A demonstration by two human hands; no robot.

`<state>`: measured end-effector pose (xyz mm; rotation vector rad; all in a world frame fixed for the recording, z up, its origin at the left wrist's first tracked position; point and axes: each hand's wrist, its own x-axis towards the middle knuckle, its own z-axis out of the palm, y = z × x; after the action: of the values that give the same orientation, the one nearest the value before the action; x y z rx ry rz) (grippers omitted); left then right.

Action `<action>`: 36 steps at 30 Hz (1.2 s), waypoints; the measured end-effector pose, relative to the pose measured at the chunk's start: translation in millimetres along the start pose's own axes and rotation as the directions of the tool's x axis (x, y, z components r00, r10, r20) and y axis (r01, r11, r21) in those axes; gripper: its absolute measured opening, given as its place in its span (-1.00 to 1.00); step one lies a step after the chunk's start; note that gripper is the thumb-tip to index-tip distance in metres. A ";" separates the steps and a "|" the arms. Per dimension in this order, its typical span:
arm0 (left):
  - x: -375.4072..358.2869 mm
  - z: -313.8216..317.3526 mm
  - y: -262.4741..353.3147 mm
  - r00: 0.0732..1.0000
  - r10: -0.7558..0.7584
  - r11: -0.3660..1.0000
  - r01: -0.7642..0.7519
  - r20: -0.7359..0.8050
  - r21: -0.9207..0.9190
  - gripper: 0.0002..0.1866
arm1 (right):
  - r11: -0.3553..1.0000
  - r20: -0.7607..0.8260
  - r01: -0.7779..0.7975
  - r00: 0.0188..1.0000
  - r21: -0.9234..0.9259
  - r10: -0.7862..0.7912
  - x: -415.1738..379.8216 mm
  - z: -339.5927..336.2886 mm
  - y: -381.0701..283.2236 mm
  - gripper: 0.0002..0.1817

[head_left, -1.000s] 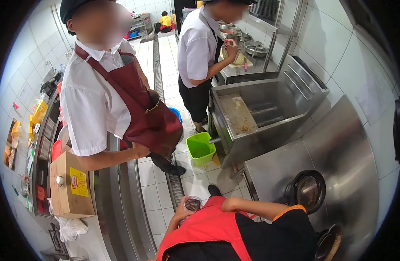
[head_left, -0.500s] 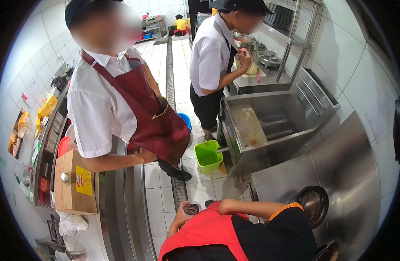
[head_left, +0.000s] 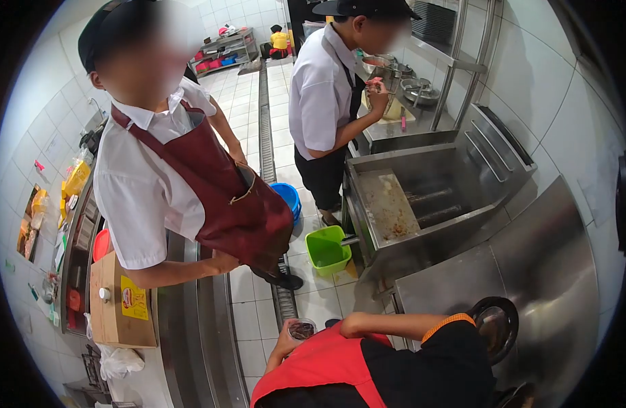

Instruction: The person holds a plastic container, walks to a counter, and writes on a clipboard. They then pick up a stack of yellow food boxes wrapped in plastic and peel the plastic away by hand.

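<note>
My left hand (head_left: pixel 284 340) is closed around a clear plastic cup (head_left: pixel 302 330) with dark contents, held in front of my red apron (head_left: pixel 319 367). My right arm bends across my body. At the apron's edge, my right hand (head_left: pixel 354 325) shows only in part, its fingers hidden behind the red cloth. A black-rimmed round item (head_left: pixel 495 331) shows beside my right sleeve, partly covered by it.
A person in a maroon apron (head_left: pixel 211 183) stands ahead on the left; another in a white shirt (head_left: pixel 323 95) works at the counter. A steel fryer-like basin (head_left: pixel 455 231), green bin (head_left: pixel 328 250), blue bucket (head_left: pixel 288 198) and cardboard box (head_left: pixel 119 306) surround the walkway.
The view has shifted slightly. The person in the maroon apron has their head tilted a little differently and appears further left. My left hand still holds the cup.
</note>
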<state>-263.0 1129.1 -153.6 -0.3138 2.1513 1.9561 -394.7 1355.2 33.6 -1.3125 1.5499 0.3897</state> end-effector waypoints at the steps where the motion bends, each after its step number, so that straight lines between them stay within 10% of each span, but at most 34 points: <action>1: 0.7 0.6 1.9 1.000 -0.003 1.000 0.003 0.005 0.003 -0.02 | 0.997 0.044 -0.021 0.999 0.076 0.017 -12.5 -8.1 -3.8 -0.65; 23: 15.3 10.8 10.1 0.996 -0.039 0.999 0.040 0.075 -0.016 0.01 | 1.000 0.295 0.019 0.955 0.021 -0.024 26.8 16.7 24.5 -0.59; 36: 12.2 22.6 23.7 0.999 -0.030 0.998 0.028 0.042 0.063 -0.02 | 0.982 0.100 -0.047 0.995 0.182 0.029 -14.7 2.5 21.9 -0.64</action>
<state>-281.3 1153.7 -136.8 -0.2883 2.1633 1.8595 -414.2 1372.7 37.2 -1.1068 1.4938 0.3204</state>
